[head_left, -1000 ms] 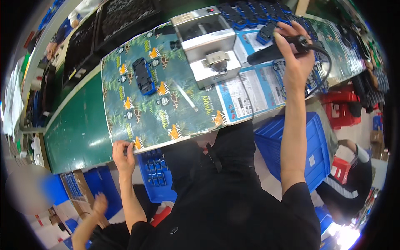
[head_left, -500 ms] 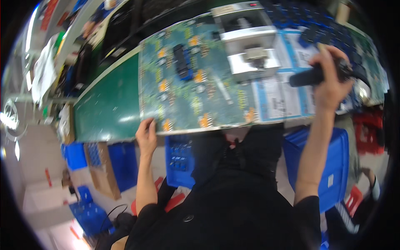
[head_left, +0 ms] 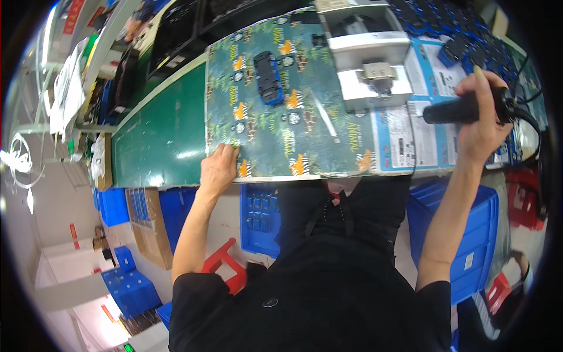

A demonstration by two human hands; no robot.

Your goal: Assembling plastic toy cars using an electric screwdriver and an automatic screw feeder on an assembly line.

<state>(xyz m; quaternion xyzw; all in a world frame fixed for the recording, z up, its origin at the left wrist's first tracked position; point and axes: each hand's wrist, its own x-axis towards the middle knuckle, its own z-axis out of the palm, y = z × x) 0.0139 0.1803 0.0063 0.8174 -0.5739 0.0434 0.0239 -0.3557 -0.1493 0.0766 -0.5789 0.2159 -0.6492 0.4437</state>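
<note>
My right hand [head_left: 482,120] is wrapped round a black corded tool [head_left: 451,110], by its look an electric screwdriver, held above the right part of the bench. The blunt end of the tool points left, and its cable runs off to the right. My left hand [head_left: 219,169] rests at the front edge of the patterned mat [head_left: 264,132], its fingers curled and nothing visible in them. Farther back on the mat lies a toy car [head_left: 268,77] with a black underside facing up and blue edges. Neither hand touches it.
A grey metal fixture [head_left: 375,76] stands right of the mat's middle. Beside it lie printed sheets [head_left: 402,138], with many blue-black car parts [head_left: 454,50] behind. A white strip [head_left: 326,119] lies on the mat. Blue bins [head_left: 457,229] and a red stool [head_left: 226,264] stand below the bench.
My left hand has moved farther in over the mat from its front edge. My right hand still holds the tool. The whole view has shifted slightly.
</note>
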